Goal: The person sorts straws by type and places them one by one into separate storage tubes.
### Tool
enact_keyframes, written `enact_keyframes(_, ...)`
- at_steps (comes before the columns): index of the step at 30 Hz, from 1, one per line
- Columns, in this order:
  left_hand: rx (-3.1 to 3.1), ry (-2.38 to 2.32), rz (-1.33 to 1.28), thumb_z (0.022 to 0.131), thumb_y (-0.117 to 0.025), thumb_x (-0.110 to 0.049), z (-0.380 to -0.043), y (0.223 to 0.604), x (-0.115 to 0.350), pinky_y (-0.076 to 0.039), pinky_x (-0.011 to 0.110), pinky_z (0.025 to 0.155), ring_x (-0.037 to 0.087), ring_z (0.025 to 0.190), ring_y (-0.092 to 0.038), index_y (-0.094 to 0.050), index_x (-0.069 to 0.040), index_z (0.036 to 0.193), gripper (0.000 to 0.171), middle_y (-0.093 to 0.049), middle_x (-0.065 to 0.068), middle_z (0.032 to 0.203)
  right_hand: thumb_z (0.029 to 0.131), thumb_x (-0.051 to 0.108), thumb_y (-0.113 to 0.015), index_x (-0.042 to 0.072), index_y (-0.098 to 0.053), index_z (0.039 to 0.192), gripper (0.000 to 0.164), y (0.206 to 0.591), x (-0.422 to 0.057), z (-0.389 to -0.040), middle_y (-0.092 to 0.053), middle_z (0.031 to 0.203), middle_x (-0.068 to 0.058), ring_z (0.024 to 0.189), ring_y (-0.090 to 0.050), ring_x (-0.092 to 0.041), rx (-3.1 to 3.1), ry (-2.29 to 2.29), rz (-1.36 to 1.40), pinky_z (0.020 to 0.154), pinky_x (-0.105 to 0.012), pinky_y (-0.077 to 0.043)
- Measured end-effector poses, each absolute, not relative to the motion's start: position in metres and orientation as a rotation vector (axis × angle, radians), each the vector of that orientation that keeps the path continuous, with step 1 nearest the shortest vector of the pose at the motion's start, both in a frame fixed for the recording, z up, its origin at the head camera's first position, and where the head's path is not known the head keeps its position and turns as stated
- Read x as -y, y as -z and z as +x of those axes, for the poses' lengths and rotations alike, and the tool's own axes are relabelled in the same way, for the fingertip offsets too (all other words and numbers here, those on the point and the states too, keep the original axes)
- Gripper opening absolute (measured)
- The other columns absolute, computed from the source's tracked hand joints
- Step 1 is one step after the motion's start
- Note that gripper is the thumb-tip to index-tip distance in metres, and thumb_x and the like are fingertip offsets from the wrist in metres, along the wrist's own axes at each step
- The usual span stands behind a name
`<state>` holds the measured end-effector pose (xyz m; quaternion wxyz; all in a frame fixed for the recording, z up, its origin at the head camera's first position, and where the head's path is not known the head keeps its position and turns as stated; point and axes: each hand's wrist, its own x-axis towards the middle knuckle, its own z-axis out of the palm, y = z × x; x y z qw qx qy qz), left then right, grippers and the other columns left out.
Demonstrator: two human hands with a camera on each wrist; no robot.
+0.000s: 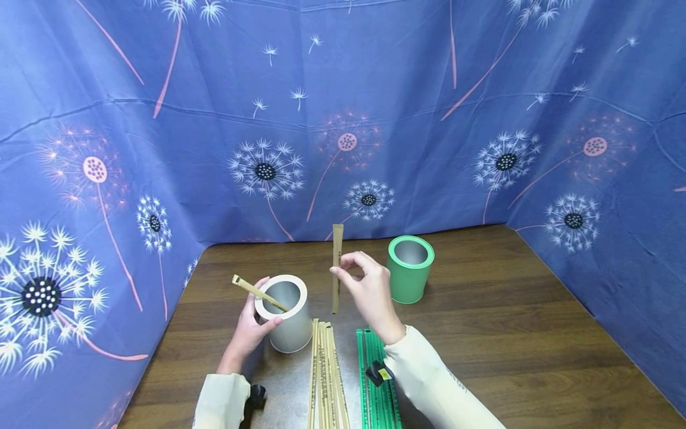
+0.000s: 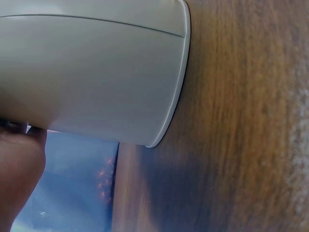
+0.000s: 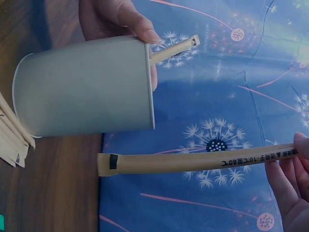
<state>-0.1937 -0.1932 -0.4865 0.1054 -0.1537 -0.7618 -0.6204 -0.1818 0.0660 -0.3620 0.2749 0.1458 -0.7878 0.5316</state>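
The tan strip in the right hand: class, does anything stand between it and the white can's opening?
Nothing visible stands between the tan strip in the right hand and the white can; a second strip leans in the opening, with space beside it.

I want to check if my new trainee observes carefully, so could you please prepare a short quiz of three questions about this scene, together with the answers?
1. True or false: the right hand pinches a green wrapped stick.
2. Which hand grips the white-rimmed can? A) left B) right C) both
3. How many tan wrapped sticks poke out above that can's rim?

Key:
1. False; it pinches a tan wrapped stick.
2. A, the left hand.
3. One.
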Motion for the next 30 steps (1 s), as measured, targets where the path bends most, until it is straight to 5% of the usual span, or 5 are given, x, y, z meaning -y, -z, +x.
enact_keyframes(30, 2.245, 1.844, -0.44, 0.072, -0.072, 0.004, -0.195, 0.487, 0.193, -0.034, 0.006, 0.095, -0.009, 0.116, -0.045, -0.027, -0.005, 0.149, 0.09, -0.043, 0.025, 0.141, 0.079, 0.007, -0.076, 0.005, -0.07, 0.085, 0.009, 0.361, -0.031, -0.182, -0.069, 0.082, -0.009, 0.079, -0.059, 0.003, 1.763, -1.604, 0.507, 0.066, -0.021, -0.056)
